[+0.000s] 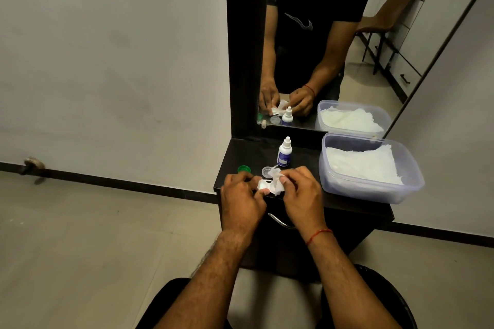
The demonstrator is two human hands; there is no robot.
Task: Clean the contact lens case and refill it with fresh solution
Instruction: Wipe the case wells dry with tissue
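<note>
White tissue is bunched in my right grip, fingers curled round it and pressing it onto the contact lens case; my left grip pinches the case's other end, holding it at the front edge of the dark desk; the tissue covers much of the case, so which well it is working in I cannot say, though it looks like the one nearer my right. Just beyond my left knuckles sits a green cap; beside it, to the right, a clear cap lies on the desk near the tissue's upper corner; behind both stands the solution bottle, upright, white nozzle on top, blue label facing me. To the right a translucent plastic tub rests on the desk, holding folded white tissues; a mirror rises from the desk's back edge; a red thread circles my right wrist.
</note>
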